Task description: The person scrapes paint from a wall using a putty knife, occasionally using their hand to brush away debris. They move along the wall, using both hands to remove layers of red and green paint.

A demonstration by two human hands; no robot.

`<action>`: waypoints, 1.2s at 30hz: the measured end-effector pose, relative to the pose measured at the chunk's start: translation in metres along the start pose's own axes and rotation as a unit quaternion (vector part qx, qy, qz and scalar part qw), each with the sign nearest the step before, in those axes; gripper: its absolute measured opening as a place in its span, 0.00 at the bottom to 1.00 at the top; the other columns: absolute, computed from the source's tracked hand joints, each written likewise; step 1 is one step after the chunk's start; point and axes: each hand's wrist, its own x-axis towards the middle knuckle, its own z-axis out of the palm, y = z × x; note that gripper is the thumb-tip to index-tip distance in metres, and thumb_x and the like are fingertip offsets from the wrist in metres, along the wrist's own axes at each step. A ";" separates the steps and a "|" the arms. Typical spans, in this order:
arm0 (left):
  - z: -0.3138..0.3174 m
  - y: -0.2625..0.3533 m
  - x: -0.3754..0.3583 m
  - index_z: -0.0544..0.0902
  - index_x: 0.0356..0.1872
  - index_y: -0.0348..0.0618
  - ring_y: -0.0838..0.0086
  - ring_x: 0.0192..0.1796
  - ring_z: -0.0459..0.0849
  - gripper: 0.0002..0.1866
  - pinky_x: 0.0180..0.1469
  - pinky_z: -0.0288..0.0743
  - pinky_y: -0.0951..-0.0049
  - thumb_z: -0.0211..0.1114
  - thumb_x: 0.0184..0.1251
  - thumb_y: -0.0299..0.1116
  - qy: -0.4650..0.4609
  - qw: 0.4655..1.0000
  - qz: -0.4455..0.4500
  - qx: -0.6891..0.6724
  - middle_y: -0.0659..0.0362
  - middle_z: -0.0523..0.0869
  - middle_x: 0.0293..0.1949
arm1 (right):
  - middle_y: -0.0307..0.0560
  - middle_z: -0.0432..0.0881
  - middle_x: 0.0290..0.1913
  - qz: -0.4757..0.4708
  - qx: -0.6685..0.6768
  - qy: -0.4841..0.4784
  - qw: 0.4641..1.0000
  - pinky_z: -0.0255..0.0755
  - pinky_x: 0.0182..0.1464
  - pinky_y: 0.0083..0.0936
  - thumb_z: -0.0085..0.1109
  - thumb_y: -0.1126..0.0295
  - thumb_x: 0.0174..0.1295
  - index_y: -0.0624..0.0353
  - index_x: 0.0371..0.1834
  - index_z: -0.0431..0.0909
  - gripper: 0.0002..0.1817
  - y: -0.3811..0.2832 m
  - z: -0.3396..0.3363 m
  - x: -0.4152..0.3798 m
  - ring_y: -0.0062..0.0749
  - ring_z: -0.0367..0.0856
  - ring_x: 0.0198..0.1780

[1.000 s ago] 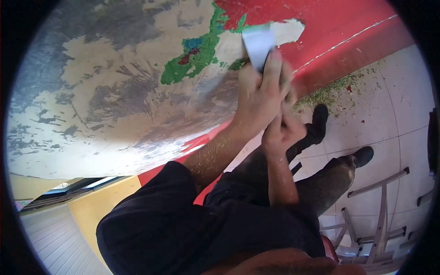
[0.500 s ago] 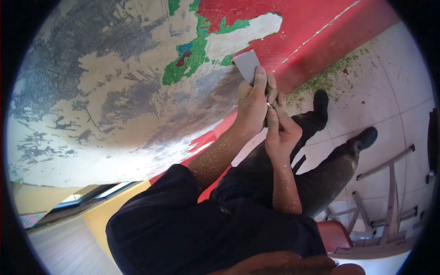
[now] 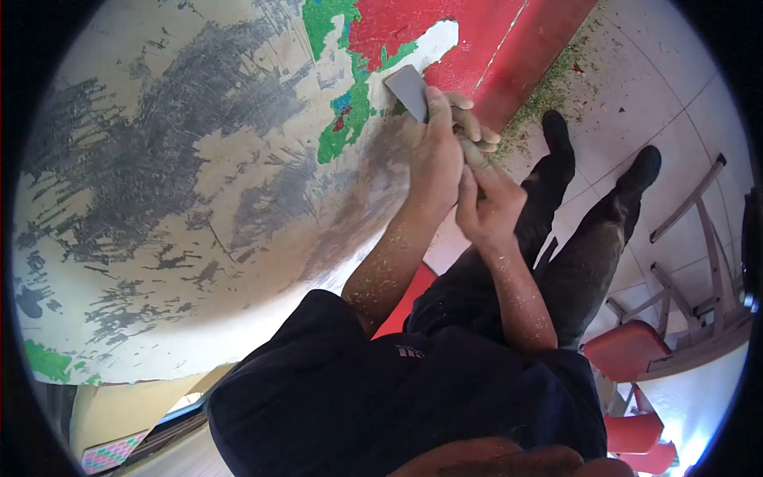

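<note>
A metal scraper blade (image 3: pixel 406 89) lies flat against the wall where green paint (image 3: pixel 343 131) meets a bare white patch (image 3: pixel 433 38) beside red paint (image 3: pixel 393 22). My left hand (image 3: pixel 435 155) grips the scraper's handle just behind the blade, fingers wrapped around it. Directly below, my right hand (image 3: pixel 486 205) is closed on the end of the handle and touches the left hand. Pale dust and paint flecks speckle both forearms. Most of the handle is hidden by the fingers.
Bare, grey-streaked plaster (image 3: pixel 159 199) covers most of the wall. Green and red flakes litter the tiled floor (image 3: pixel 548 87) at the wall's foot, near my dark shoes (image 3: pixel 556 131). Red chairs (image 3: pixel 628 350) and a metal frame (image 3: pixel 699 215) stand to the right.
Both hands slid the scraper down from the white patch, then set the blade at the edge of the green paint. The camera has swung, showing more bare wall.
</note>
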 end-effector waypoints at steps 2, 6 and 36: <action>0.001 -0.001 0.003 0.70 0.35 0.39 0.69 0.20 0.78 0.22 0.25 0.77 0.69 0.40 0.77 0.49 -0.002 1.000 -0.006 -0.004 0.59 0.70 0.19 | 0.56 0.79 0.29 0.011 -0.006 0.006 1.000 0.73 0.31 0.29 0.58 0.76 0.56 0.57 0.52 0.81 0.18 0.003 0.001 0.002 0.39 0.80 0.26; 0.004 -0.014 0.016 0.70 0.32 0.41 0.69 0.20 0.77 0.23 0.25 0.76 0.69 0.40 0.77 0.50 -0.036 0.998 0.013 -0.040 0.58 0.69 0.16 | 0.55 0.81 0.30 0.025 0.019 -0.046 0.998 0.72 0.34 0.23 0.57 0.78 0.57 0.64 0.50 0.80 0.16 0.018 -0.005 0.013 0.31 0.80 0.28; 0.064 -0.084 0.122 0.76 0.28 0.38 0.79 0.28 0.78 0.24 0.33 0.73 0.77 0.42 0.77 0.45 -0.092 0.864 0.451 -0.205 0.62 0.78 0.24 | 0.51 0.84 0.38 -0.254 0.037 -0.348 0.902 0.71 0.35 0.18 0.51 0.82 0.62 0.68 0.57 0.75 0.19 0.113 -0.073 0.190 0.20 0.77 0.31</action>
